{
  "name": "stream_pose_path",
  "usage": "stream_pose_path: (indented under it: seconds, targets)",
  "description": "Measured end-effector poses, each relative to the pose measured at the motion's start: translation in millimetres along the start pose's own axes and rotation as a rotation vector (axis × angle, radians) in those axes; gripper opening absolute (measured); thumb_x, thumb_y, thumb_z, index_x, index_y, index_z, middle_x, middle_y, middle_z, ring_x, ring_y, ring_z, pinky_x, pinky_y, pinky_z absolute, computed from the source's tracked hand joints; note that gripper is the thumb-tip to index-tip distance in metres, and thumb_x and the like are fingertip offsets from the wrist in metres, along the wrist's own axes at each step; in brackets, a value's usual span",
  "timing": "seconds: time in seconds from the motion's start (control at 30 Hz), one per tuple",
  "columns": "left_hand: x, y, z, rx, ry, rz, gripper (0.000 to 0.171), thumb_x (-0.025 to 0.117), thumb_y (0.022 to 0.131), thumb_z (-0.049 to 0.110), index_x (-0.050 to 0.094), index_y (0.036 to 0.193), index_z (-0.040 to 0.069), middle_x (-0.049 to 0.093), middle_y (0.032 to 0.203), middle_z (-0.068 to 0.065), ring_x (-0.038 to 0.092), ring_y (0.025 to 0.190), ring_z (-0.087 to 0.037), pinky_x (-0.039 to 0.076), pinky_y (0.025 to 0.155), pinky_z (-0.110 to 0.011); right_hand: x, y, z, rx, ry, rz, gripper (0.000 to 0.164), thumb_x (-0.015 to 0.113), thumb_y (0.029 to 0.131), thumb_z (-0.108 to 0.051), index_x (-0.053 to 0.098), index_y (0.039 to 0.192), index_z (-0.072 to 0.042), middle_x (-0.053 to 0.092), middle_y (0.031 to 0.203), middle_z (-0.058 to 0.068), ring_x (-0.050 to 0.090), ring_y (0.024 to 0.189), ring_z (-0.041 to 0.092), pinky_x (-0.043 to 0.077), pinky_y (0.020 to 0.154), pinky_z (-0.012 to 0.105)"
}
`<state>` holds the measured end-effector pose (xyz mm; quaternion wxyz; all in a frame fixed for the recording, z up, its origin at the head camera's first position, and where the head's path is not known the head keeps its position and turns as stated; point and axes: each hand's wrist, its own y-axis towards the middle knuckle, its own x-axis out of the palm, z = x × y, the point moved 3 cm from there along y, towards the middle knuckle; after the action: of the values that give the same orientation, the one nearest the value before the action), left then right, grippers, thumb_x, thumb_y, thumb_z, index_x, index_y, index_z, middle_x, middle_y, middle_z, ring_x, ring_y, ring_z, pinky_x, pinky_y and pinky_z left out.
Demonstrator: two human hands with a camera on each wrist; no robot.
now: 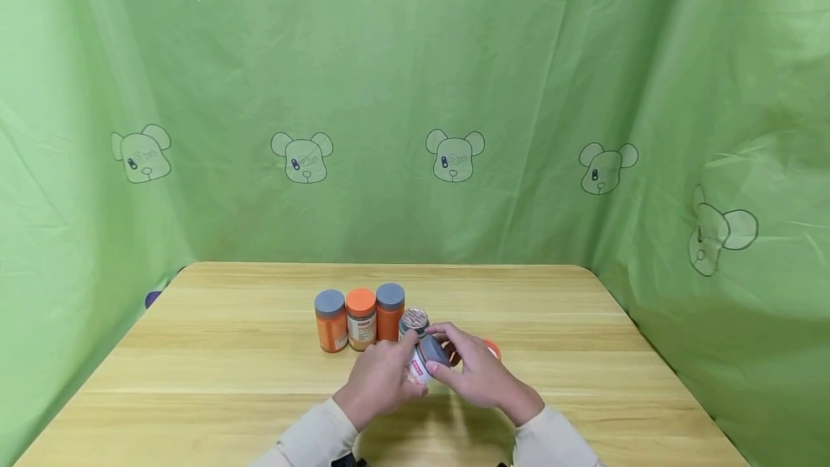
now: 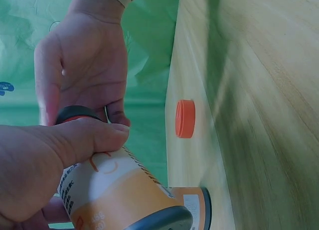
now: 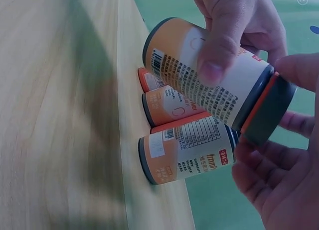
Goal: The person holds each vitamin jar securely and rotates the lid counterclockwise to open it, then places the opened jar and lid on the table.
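Note:
My left hand grips the body of a supplement jar with a white and orange label, its thumb lying across the label. The jar is tilted off the table. At its upper end sits a dark grey lid with an orange ring below it. Fingers and thumb of my right hand pinch that lid from its sides. Just behind the hands stands a jar with a silver seal and no lid on top. Beyond my right hand, an orange lid lies on the table, partly hidden in the head view.
To the left of the sealed jar stand a grey-lidded jar, an orange-lidded jar and another grey-lidded jar, close together in a row. The wooden table is bordered by a green curtain at the back and sides.

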<state>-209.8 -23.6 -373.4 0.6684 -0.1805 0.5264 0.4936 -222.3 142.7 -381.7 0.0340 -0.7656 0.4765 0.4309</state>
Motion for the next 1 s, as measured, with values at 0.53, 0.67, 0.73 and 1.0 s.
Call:
stream_pose_path:
  seconds: [0.53, 0.67, 0.73, 1.0]
  targets:
    - [-1.1, -2.3, 3.0, 0.026, 0.032, 0.026, 0.056, 0.088, 0.066, 0.033, 0.054, 0.105, 0.012, 0.059, 0.072, -0.001, 0.056, 0.057, -0.013, 0.042, 0.047, -0.024, 0.7, 0.2, -4.2, 0.025, 0.016, 0.003, 0.033, 0.058, 0.096, -0.016, 0.051, 0.127, -0.005, 0.059, 0.106, 0.004, 0.058, 0.076, 0.011, 0.050, 0.064, 0.027]
    - [-0.6, -1.6, 2.5, 0.024, 0.030, 0.024, 0.056, 0.088, 0.066, 0.033, 0.054, 0.105, 0.012, 0.059, 0.072, -0.001, 0.055, 0.056, -0.013, 0.041, 0.046, -0.024, -1.1, 0.1, -6.3, 0.011, -0.015, 0.010, 0.039, 0.059, 0.095, -0.017, 0.049, 0.130, -0.002, 0.058, 0.108, 0.005, 0.058, 0.083, 0.016, 0.050, 0.066, 0.028]
    - [-0.7, -0.9, 2.2, 0.021, 0.027, 0.022, 0.056, 0.088, 0.066, 0.034, 0.054, 0.104, 0.012, 0.059, 0.071, 0.000, 0.055, 0.056, -0.013, 0.041, 0.046, -0.024, -1.4, 0.4, -6.9, 0.018, -0.045, 0.030, 0.039, 0.057, 0.097, -0.021, 0.049, 0.130, -0.002, 0.058, 0.109, 0.005, 0.057, 0.082, 0.016, 0.048, 0.064, 0.027]
    - [-1.6, 0.3, 1.5, 0.002, 0.033, 0.016, 0.055, 0.088, 0.066, 0.035, 0.054, 0.103, 0.013, 0.058, 0.071, -0.001, 0.055, 0.055, -0.015, 0.041, 0.045, -0.025, 0.4, 4.2, -8.6, 0.080, -0.017, 0.061, 0.035, 0.055, 0.099, -0.025, 0.051, 0.124, -0.001, 0.061, 0.103, 0.007, 0.056, 0.071, 0.008, 0.047, 0.058, 0.025]
